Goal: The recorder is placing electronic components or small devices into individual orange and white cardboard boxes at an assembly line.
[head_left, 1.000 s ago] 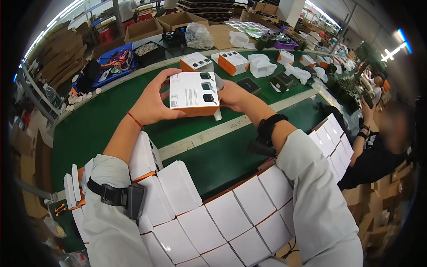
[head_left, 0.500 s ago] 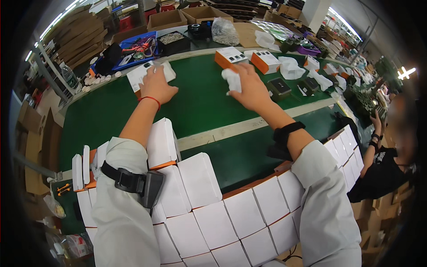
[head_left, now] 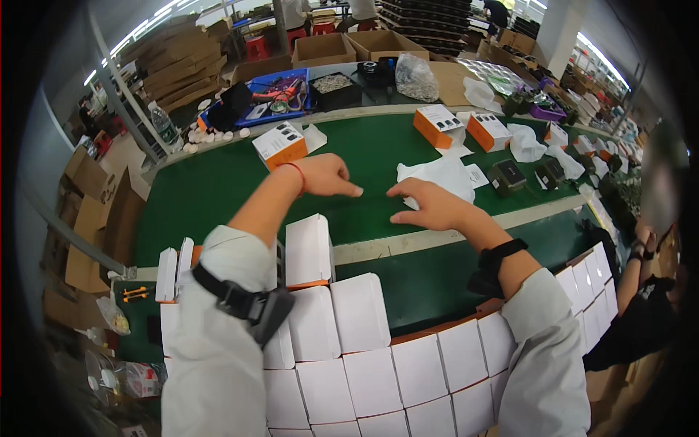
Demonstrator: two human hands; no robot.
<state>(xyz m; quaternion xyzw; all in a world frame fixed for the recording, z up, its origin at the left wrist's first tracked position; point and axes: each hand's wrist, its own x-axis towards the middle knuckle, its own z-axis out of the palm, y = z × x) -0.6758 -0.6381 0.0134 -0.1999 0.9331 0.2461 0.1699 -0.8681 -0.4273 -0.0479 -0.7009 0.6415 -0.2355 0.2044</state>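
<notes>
My left hand [head_left: 324,175] hovers over the green belt [head_left: 357,156], empty, its thumb pointing right. Just behind it stands an orange and white box [head_left: 282,146] with a white flap at its side. Facing the left hand, my right hand [head_left: 437,206] has its thumb and forefinger apart and holds nothing. A thin white wrapping sheet [head_left: 444,173] lies spread right behind the right hand; whether the fingers touch it I cannot tell. Beyond the sheet is another orange and white box [head_left: 439,127]. Right of the sheet sits a dark square device [head_left: 506,177].
White-topped boxes [head_left: 371,379] stand packed in rows below my forearms. A blue tray [head_left: 277,95] of tools and cartons [head_left: 324,51] lie past the belt. More boxes, sheets and a second dark device [head_left: 550,173] line the right side, where a person [head_left: 633,313] works.
My left hand has come off the left box and moved right and nearer. The right hand has let go of the crumpled sheet, which now lies spread out. The whole view has shifted.
</notes>
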